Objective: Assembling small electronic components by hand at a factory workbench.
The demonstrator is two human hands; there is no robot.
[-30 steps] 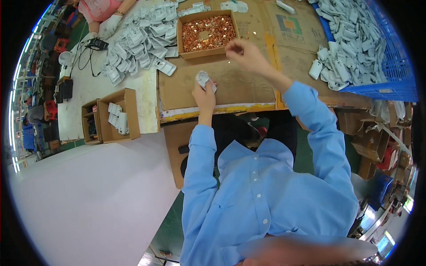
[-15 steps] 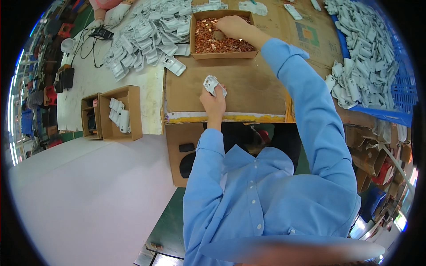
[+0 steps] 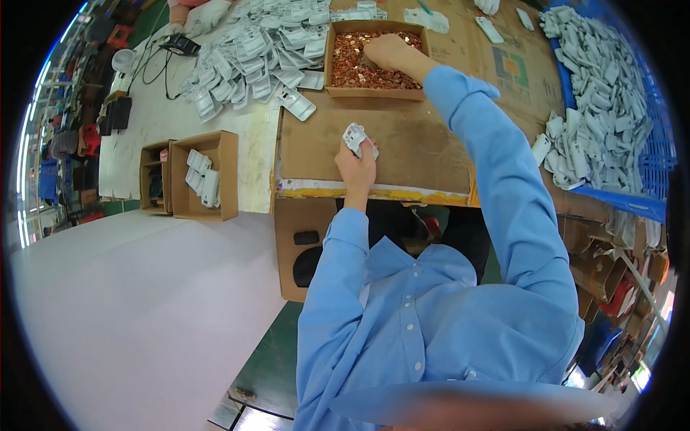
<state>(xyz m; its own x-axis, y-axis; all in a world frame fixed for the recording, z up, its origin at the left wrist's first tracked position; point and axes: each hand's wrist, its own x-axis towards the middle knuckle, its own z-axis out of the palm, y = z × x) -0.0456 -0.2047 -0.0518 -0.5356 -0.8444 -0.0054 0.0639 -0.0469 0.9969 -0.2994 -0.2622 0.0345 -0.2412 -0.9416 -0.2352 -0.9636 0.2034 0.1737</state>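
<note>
My left hand is closed around a small white plastic housing, held just above the brown cardboard work surface near its front edge. Its moulded inner side faces up. Ahead of it, my right hand reaches into a shallow cardboard box filled with small copper-coloured metal pieces. The fingers are curled down into the pieces, so their tips and anything between them are hidden. Left of that box lies a heap of white plastic housings, with a single housing at its near edge.
A cardboard box at left holds a few white parts. A blue crate at right is heaped with white parts. Another person's gloved hands are at the far left; a gloved hand shows at the top right. A black device trails cables.
The view has shifted slightly, moving the table rightward in the picture. My right hand sits a little lower among the copper-coloured pieces. A gloved hand has appeared at the top right.
</note>
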